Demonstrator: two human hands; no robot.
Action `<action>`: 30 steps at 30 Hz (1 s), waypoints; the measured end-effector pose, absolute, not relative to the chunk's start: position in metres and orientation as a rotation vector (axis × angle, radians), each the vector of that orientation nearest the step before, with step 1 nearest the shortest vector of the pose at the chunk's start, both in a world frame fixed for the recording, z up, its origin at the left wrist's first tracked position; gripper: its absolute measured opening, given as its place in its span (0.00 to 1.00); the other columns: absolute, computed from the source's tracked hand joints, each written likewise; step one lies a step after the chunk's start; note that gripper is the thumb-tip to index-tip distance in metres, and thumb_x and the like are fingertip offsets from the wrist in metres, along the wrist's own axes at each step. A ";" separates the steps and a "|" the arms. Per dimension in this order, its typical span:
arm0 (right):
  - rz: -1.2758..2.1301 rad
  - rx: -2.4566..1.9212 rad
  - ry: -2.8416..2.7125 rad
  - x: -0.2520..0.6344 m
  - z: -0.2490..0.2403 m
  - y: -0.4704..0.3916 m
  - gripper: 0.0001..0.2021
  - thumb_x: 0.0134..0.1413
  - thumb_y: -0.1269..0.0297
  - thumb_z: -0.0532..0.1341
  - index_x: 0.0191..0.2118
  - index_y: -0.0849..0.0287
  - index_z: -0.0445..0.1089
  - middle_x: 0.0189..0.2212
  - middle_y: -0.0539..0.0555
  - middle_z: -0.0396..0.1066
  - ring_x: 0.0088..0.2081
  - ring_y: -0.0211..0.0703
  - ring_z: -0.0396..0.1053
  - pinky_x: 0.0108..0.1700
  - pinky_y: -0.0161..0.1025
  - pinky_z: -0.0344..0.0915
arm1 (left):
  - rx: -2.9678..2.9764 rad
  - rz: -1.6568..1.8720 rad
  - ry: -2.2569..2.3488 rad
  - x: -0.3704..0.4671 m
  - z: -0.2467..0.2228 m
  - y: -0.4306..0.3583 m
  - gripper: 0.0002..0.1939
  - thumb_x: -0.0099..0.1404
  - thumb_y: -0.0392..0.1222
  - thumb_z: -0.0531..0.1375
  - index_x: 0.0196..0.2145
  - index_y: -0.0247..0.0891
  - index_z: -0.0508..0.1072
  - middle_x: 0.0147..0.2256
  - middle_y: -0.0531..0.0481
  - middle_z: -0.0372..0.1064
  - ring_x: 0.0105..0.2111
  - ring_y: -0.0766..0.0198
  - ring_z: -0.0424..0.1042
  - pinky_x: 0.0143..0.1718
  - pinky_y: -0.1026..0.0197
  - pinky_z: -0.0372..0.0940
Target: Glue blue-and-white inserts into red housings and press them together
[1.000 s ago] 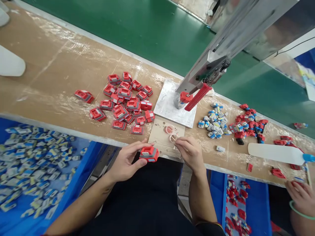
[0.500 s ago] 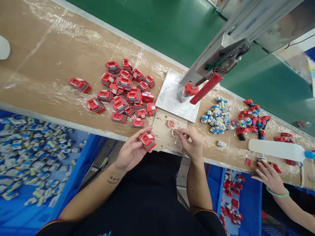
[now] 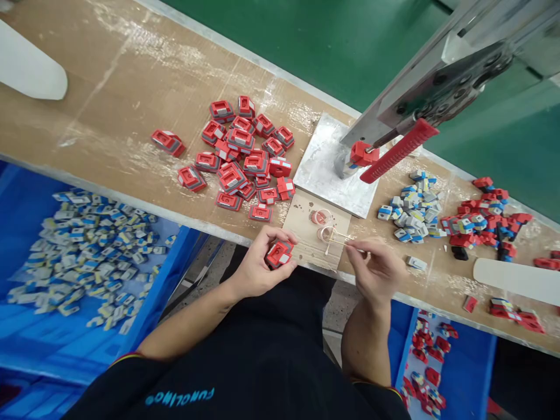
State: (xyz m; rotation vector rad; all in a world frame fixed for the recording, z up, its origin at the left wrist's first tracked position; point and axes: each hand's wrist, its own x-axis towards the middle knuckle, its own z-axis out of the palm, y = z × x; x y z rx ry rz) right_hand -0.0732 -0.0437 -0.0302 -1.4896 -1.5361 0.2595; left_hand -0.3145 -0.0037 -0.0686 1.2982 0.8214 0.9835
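My left hand [image 3: 258, 262] is closed round a small red plastic part [image 3: 279, 255] with grey edges, holding it just off the table's front edge. The fingers of my right hand [image 3: 376, 265] pinch a thin pale stick [image 3: 343, 238] whose far end reaches to a small clear cup [image 3: 326, 234]. Another thin stick with a white tip slants out of that cup onto the cardboard. Beside it stands a second small cup [image 3: 321, 217] with reddish contents. Both cups rest on a stained cardboard sheet [image 3: 301, 233].
Several red parts [image 3: 240, 140] lie heaped at left. A press with a red handle [image 3: 400, 150] stands on a metal plate [image 3: 315, 157]. Grey-blue pieces [image 3: 413, 207] and red pieces [image 3: 485, 216] are piled at right, near a white bottle [image 3: 516, 280]. Blue bins [image 3: 175, 256] hold more pieces.
The view has shifted, so the table things appear further right. My left fingers have curled round the red part and turned it. My right hand has drawn back from the cup. A co-worker's hand has left view.
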 end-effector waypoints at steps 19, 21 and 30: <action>0.664 -1.158 -1.331 -0.129 -0.019 -0.055 0.04 0.72 0.66 0.67 0.45 0.53 0.71 0.33 0.50 0.83 0.36 0.47 0.86 0.37 0.44 0.86 | 1.549 0.948 0.635 -0.313 -0.062 -0.001 0.15 0.61 0.34 0.71 0.46 0.38 0.77 0.48 0.40 0.86 0.43 0.55 0.87 0.43 0.61 0.80; 0.672 -1.158 -1.332 -0.128 -0.019 -0.055 0.04 0.71 0.67 0.67 0.45 0.53 0.72 0.34 0.51 0.83 0.37 0.47 0.86 0.38 0.44 0.86 | 1.574 0.953 0.636 -0.312 -0.062 -0.001 0.15 0.61 0.34 0.70 0.46 0.38 0.77 0.48 0.41 0.86 0.42 0.56 0.87 0.43 0.62 0.79; 0.636 -1.133 -1.357 -0.127 -0.021 -0.053 0.07 0.68 0.71 0.68 0.47 0.52 0.74 0.35 0.51 0.84 0.36 0.47 0.86 0.38 0.42 0.86 | 1.590 0.962 0.611 -0.311 -0.060 0.001 0.17 0.60 0.32 0.70 0.47 0.38 0.78 0.47 0.41 0.86 0.41 0.58 0.87 0.43 0.64 0.79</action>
